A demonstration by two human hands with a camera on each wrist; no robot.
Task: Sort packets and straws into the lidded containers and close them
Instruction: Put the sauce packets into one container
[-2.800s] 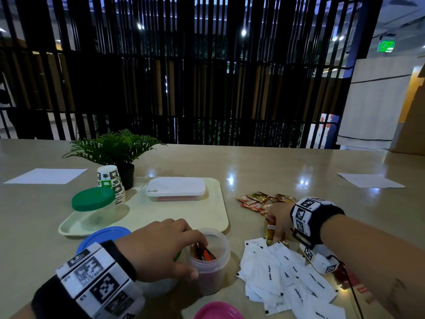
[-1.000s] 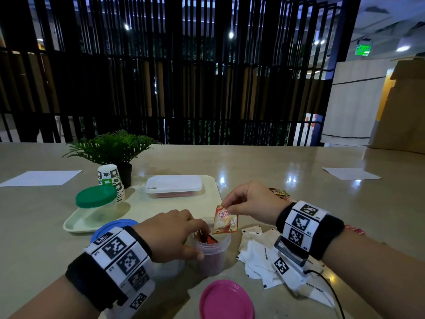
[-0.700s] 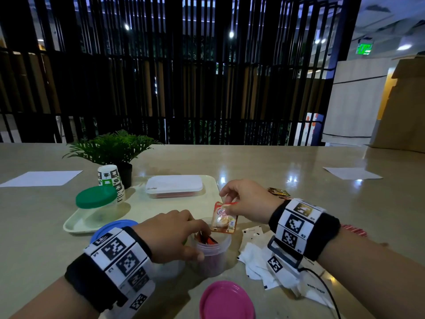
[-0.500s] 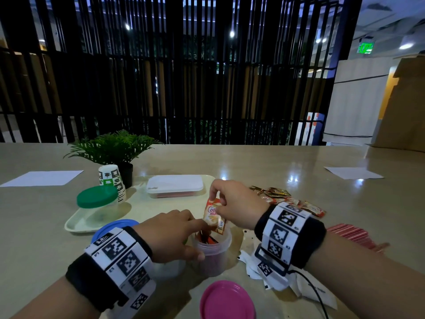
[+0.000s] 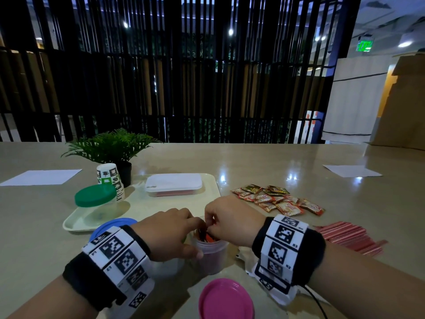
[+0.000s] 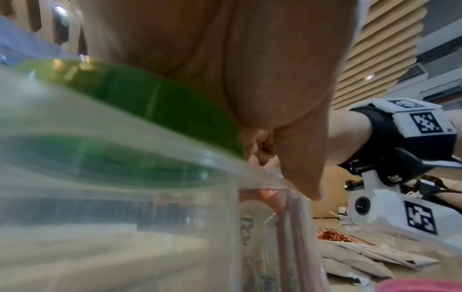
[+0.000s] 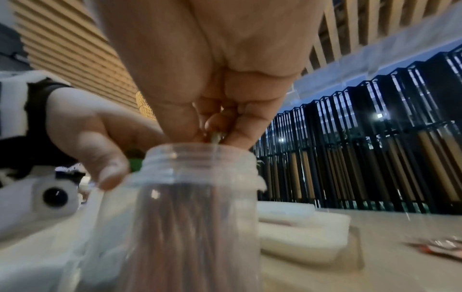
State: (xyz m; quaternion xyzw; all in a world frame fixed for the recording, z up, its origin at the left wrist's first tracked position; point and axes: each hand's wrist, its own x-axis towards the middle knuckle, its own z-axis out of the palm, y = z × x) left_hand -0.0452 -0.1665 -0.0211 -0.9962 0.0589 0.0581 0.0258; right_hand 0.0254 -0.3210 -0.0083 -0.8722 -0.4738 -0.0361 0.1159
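Note:
A clear round jar (image 5: 210, 256) stands open near the table's front edge, with red packets upright inside. My left hand (image 5: 193, 238) grips its rim, thumb on the near side. My right hand (image 5: 212, 227) is over the mouth and pinches a creamer packet (image 7: 216, 137), its lower part down in the jar (image 7: 197, 197). The jar's pink lid (image 5: 226, 300) lies loose in front. More red and gold packets (image 5: 278, 200) lie in a pile to the right. Red straws (image 5: 347, 236) lie beyond my right wrist, and white sugar packets (image 6: 362, 260) lie under it.
A cream tray (image 5: 138, 203) holds a green-lidded tub (image 5: 95, 195) and a white-lidded flat box (image 5: 173, 184). A blue lid (image 5: 112, 225) and a clear tub with a green lid (image 6: 150, 110) sit under my left wrist. A paper cup (image 5: 110, 178) and potted plant (image 5: 112, 146) stand behind.
My right hand picked a creamer packet from the pile, carried it left to the jar and is lowering it into the mouth. The left hand stayed on the jar.

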